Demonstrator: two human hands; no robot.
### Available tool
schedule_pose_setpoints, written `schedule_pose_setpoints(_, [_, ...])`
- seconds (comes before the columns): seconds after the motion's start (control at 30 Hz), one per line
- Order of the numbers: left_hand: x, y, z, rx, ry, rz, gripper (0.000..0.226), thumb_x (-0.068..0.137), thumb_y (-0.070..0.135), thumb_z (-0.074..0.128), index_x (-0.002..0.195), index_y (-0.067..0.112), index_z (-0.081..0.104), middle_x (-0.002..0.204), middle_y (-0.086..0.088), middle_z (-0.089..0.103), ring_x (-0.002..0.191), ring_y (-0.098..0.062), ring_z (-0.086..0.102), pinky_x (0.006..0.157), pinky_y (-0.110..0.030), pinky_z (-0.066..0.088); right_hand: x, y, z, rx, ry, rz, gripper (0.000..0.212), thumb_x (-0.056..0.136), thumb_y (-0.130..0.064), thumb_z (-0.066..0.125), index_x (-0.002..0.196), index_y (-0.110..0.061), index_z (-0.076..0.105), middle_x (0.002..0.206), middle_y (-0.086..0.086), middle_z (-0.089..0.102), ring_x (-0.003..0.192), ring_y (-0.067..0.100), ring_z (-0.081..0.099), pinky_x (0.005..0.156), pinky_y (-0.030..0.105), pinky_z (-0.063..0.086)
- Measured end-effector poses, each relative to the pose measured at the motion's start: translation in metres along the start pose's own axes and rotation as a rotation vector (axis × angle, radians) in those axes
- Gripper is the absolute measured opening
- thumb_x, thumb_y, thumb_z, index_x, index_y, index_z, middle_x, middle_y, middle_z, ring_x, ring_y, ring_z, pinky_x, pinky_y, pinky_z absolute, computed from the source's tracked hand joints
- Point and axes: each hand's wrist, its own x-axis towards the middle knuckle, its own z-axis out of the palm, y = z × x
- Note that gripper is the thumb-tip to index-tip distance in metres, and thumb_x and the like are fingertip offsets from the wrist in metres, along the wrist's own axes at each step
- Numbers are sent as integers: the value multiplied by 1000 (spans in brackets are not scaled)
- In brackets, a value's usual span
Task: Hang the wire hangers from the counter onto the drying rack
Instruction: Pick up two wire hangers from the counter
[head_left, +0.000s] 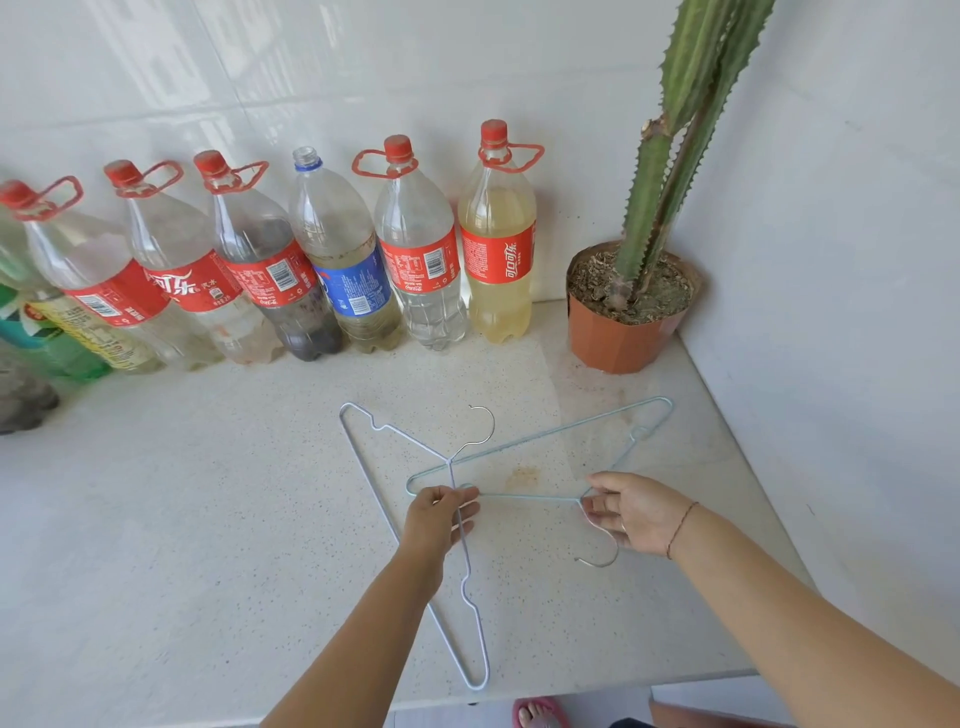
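Two wire hangers lie crossed on the pale speckled counter (208, 519). The white hanger (363, 467) runs from upper left to the front edge, its metal hook curling up near the middle. The light blue hanger (545, 434) lies across it, pointing to the right, with its hook toward me. My left hand (441, 519) pinches the wires where the two hangers cross. My right hand (636, 512) has its fingers closed on the blue hanger's neck, just above its hook. No drying rack is in view.
A row of large plastic bottles (415, 249) stands along the tiled back wall. A tall cactus in an orange pot (618, 338) stands in the right corner by the side wall. The counter's front edge (571, 691) is near me, with a foot in a sandal below.
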Motion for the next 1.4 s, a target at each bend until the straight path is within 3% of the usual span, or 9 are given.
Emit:
schedule_pose_setpoints(0.1, [-5, 2, -1, -28, 0, -4, 6, 92, 8, 54, 87, 6, 54, 101, -13, 70, 94, -26, 66, 81, -33, 53, -5, 1, 13, 247, -57, -96, 15, 91, -23, 51, 87, -9, 50, 81, 12, 62, 74, 21, 65, 66, 33, 47])
schedule_pose_setpoints(0.17, [-7, 2, -2, -59, -5, -21, 7, 94, 8, 50, 97, 3, 54, 103, -14, 70, 92, -25, 66, 78, -32, 53, -8, 1, 21, 320, -39, -184, 12, 93, -15, 47, 103, -8, 47, 87, 15, 63, 70, 23, 68, 66, 35, 52])
schedule_pose_setpoints(0.33, [-12, 7, 3, -102, -46, -42, 17, 96, 10, 47, 109, 0, 53, 109, -14, 68, 100, -26, 66, 83, -34, 53, -10, 0, 30, 38, 83, -354, 42, 92, -5, 40, 132, -15, 34, 89, 10, 68, 84, 26, 66, 77, 33, 42])
schedule_pose_setpoints(0.53, [-17, 19, 16, -132, -98, -10, 22, 95, 10, 47, 114, -1, 51, 112, -13, 68, 101, -24, 66, 89, -37, 52, -18, -20, 27, -69, 3, -456, 42, 91, 4, 30, 125, -13, 48, 98, 11, 69, 91, 24, 67, 77, 29, 46])
schedule_pose_setpoints(0.67, [-17, 30, 22, -149, -125, 20, 18, 97, 12, 43, 110, 1, 52, 108, -11, 71, 98, -23, 67, 89, -37, 52, -9, -34, 23, -313, -31, -548, 46, 86, 15, 41, 126, -3, 53, 105, 7, 68, 92, 11, 66, 72, 16, 47])
schedule_pose_setpoints(0.77, [-20, 37, 22, -153, -133, 39, 12, 99, 13, 41, 96, 8, 51, 101, -11, 73, 91, -22, 68, 86, -35, 52, -2, -49, 26, -447, 65, -632, 38, 82, -2, 63, 120, -5, 58, 93, -2, 69, 85, 3, 64, 65, 8, 43])
schedule_pose_setpoints(0.97, [-21, 48, 14, -131, -97, 111, 10, 97, 16, 47, 97, 9, 54, 95, -8, 75, 75, -16, 67, 76, -27, 51, 16, -72, 36, -793, 186, -742, 31, 80, -17, 69, 111, -11, 66, 100, 4, 69, 91, 12, 62, 82, 21, 48])
schedule_pose_setpoints(1.23, [-29, 62, -3, -135, -13, 184, 10, 96, 18, 51, 100, 10, 56, 90, -8, 75, 75, -16, 65, 80, -29, 50, 19, -98, 55, -1068, 291, -883, 5, 78, -28, 68, 76, -29, 64, 72, -11, 44, 73, 13, 48, 69, 31, 38])
schedule_pose_setpoints(1.4, [-36, 70, -15, -167, 36, 202, 9, 95, 17, 52, 97, 11, 57, 89, -9, 75, 74, -17, 63, 76, -29, 50, 20, -105, 66, -911, 120, -843, 9, 79, -25, 69, 76, -18, 64, 78, -1, 61, 74, 15, 57, 73, 30, 45])
